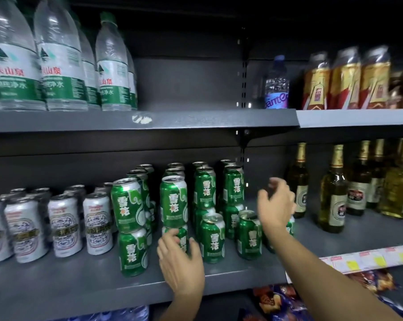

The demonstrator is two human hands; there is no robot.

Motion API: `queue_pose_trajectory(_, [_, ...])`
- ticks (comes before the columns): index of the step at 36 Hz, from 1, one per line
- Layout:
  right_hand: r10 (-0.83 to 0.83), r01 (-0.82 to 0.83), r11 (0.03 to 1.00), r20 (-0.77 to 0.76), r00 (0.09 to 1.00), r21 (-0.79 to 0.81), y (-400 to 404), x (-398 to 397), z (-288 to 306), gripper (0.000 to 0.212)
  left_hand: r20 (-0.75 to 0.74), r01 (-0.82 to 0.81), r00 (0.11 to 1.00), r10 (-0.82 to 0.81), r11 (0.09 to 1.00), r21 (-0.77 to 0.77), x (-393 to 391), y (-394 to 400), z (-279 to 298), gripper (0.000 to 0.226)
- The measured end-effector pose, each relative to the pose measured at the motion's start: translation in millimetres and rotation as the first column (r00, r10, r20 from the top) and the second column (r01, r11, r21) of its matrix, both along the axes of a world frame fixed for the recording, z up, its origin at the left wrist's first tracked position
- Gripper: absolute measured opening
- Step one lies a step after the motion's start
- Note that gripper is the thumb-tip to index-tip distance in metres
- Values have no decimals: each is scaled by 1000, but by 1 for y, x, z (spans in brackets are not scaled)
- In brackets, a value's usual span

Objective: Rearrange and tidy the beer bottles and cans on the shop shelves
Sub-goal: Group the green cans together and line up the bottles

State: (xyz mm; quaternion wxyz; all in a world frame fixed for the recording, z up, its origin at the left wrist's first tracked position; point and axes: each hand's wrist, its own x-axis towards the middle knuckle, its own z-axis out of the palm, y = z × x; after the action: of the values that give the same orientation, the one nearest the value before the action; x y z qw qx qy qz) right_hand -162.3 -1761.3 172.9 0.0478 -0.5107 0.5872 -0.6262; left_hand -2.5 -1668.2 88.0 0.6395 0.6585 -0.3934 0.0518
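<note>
Dark grey metal shelving [149, 121] fills the view, two tiers deep, with a lighter grey shelf edge [355, 118] adjoining at right. Upper tier, far left: clear ribbed plastic water bottles with green-and-white labels [57, 66]; farther right, a small clear bottle with a purple label [277, 89] and three red-and-gold foil cartons [346, 82].

Lower tier, left: short silver aluminium cans with blue patterned bands [64, 224], standing upright in rows. Beside them, glossy green aluminium beer cans with white characters [126, 202] stand in columns, several stacked two high; two single green cans [212, 237] stand forward on the shelf near the centre.

Left hand [179, 262]: forearm rising from below, palm toward the shelf, fingers curled round the lower green can of the second column [183, 237], gripping it from the front.

Right hand [277, 205]: bare forearm extended diagonally from lower right, wrist bent, fingers loosely curved above and behind a low green can [249, 237]. The hand is motion-blurred; whether its grip encloses anything cannot be told.

Far right: amber and olive glass beer bottles with gold foil necks [334, 193], upright, well apart from the cans. Below them, a white price strip with yellow tags [369, 258]; beneath it, crinkled red-and-blue snack packets [288, 302].
</note>
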Motion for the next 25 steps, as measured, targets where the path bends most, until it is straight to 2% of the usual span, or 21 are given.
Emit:
queue_pose_trajectory(2, [15,-5,988,-61,998,156,-8,-31,-14,49,75,60,995,-58,998,-20,-9,-2,-1,32])
queue_pose_trajectory(5, [225,-108,893,-226,948,437,-18,-61,-37,81,168,158,972,-163,987,40,-22,-7,0,41])
queue_pose_trajectory(8, [351,-153,819,-272,896,553,-24,-71,-50,99,195,247,941,-275,956,155,-31,-16,2,62])
queue_pose_trajectory(12, [278,-124,843,-226,933,523,-33,-73,-56,95,21,322,940,-341,904,281,-31,-25,5,90])
queue_pose_trajectory(14, [255,-116,830,-186,949,545,-35,-77,-56,84,-61,341,938,-342,877,338,-27,-31,5,98])
queue_pose_trajectory(16, [213,-68,843,-215,953,533,-33,-79,-55,71,-134,368,930,-343,855,366,-22,-39,6,103])
queue_pose_trajectory(18, [129,0,901,-268,955,434,-27,-77,-51,69,-188,402,915,-356,833,380,-18,-45,7,106])
queue_pose_trajectory(21, [27,20,978,-221,975,207,-13,-68,-29,72,-238,452,891,-387,809,375,-18,-52,7,104])
queue_pose_trajectory(23, [44,-25,996,-228,973,88,-6,-59,-10,69,-256,464,883,-393,816,346,-19,-57,5,100])
queue_pose_trajectory(25, [119,-114,993,-297,948,35,-1,-45,7,62,-268,458,884,-384,827,325,-21,-60,3,91])
